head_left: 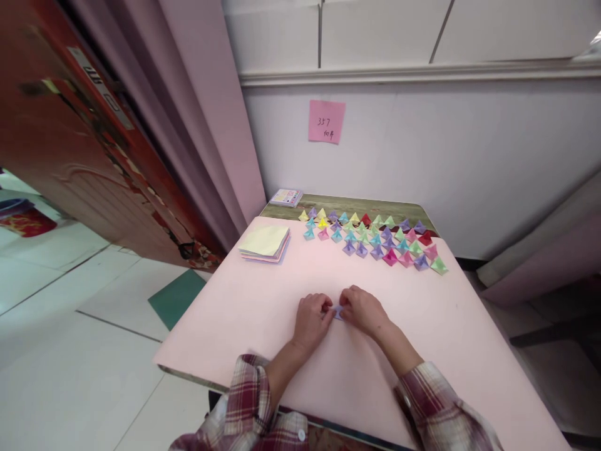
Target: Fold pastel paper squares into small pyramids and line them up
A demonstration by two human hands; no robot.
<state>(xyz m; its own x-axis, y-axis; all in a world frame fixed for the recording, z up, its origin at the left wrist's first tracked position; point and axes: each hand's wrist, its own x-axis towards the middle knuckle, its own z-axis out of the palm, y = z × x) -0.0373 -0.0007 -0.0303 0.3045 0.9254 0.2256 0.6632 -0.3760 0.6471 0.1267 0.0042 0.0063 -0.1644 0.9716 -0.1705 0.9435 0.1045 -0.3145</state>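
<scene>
A small piece of folded blue-violet paper [338, 312] lies on the pink table cover between my hands. My left hand [313, 318] pinches its left side, fingers curled and thumb near the edge. On the other side, my right hand [362, 309] has its fingertips closed on the paper's right part. Both hands rest low against the table, and their fingers hide much of the paper. Beyond them stand several rows of small folded paper pieces [377, 252] in many colours. A stack of square paper sheets [265, 242], pale yellow on top, sits to the left.
The pink-covered table [225, 313] stands against a white wall. A printed pack [287, 198] lies at its back left corner. A pink note [327, 122] is stuck to the wall. Left are a purple curtain [206, 94], a reddish door [70, 144] and a green sheet [176, 298] on the floor.
</scene>
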